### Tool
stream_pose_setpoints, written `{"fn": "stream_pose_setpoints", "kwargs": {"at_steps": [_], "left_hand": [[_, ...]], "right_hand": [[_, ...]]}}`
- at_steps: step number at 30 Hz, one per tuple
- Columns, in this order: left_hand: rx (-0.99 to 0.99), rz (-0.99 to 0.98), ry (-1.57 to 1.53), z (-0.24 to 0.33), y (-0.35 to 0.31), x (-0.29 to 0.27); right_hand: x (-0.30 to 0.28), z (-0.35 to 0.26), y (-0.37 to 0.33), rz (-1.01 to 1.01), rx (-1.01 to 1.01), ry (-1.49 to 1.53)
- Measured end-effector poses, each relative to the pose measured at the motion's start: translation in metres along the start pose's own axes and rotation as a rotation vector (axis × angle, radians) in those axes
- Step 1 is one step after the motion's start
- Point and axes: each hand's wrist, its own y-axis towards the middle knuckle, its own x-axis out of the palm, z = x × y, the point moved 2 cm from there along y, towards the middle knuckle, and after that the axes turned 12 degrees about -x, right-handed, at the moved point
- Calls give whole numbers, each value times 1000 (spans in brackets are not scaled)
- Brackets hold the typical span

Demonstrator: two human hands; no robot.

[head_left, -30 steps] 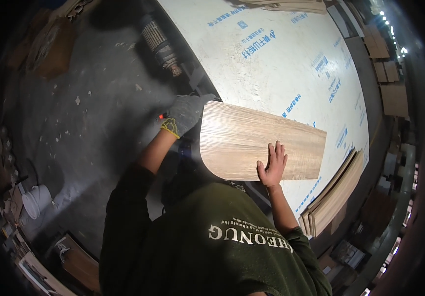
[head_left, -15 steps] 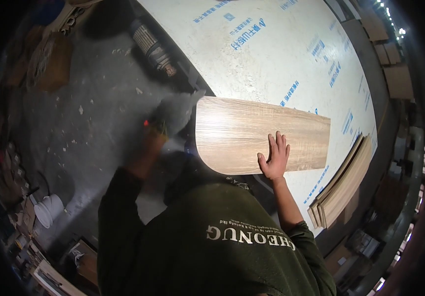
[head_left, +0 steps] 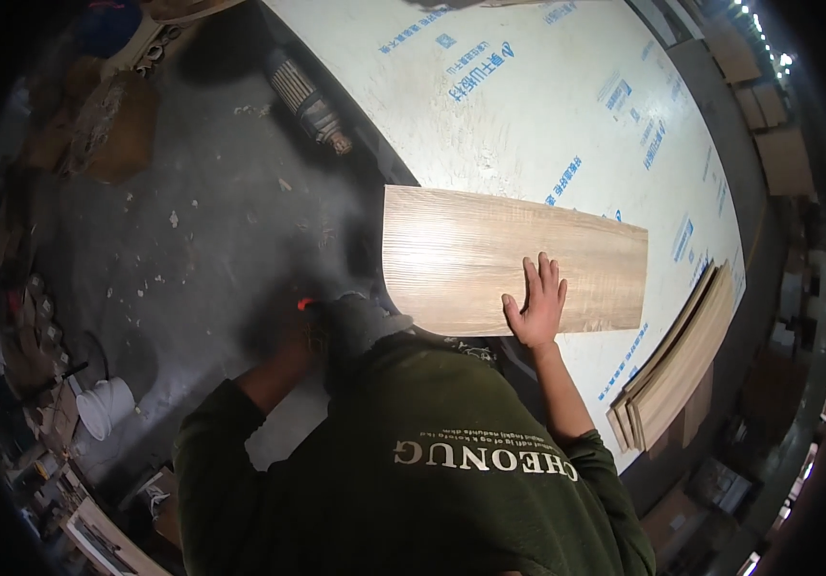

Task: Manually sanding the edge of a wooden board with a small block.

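Observation:
A wood-grain board with a rounded near-left corner lies on the white sheet-covered table, its left end reaching past the table edge. My right hand rests flat on the board's near right part, fingers spread. Off the board's near-left corner, my left hand is dark and smeared, its fingers closed round a dark grey power tool with a red spot. The tool's exact kind is unclear. It is at the rounded corner; whether it touches the edge cannot be told.
Several curved wood strips are stacked at the table's right edge. A ribbed, motor-like cylinder sits beside the table's left edge. On the dusty floor stand a white bucket and, farther back, a brown sack-like bundle.
My left hand and the tool have come nearer to me, from the board's left end toward the rounded corner. The pale dust there has thinned. My right hand stays flat on the board.

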Motion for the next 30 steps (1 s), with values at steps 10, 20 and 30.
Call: {"fn": "stream_pose_setpoints", "kwargs": {"at_steps": [10, 20, 30], "left_hand": [[-233, 310, 247, -24, 99, -29], [-385, 284, -244, 47, 17, -10], [-549, 136, -235, 104, 3, -11]], "right_hand": [[-33, 115, 58, -265, 24, -104], [-36, 160, 69, -235, -11, -145], [-37, 154, 74, -182, -113, -228]]}}
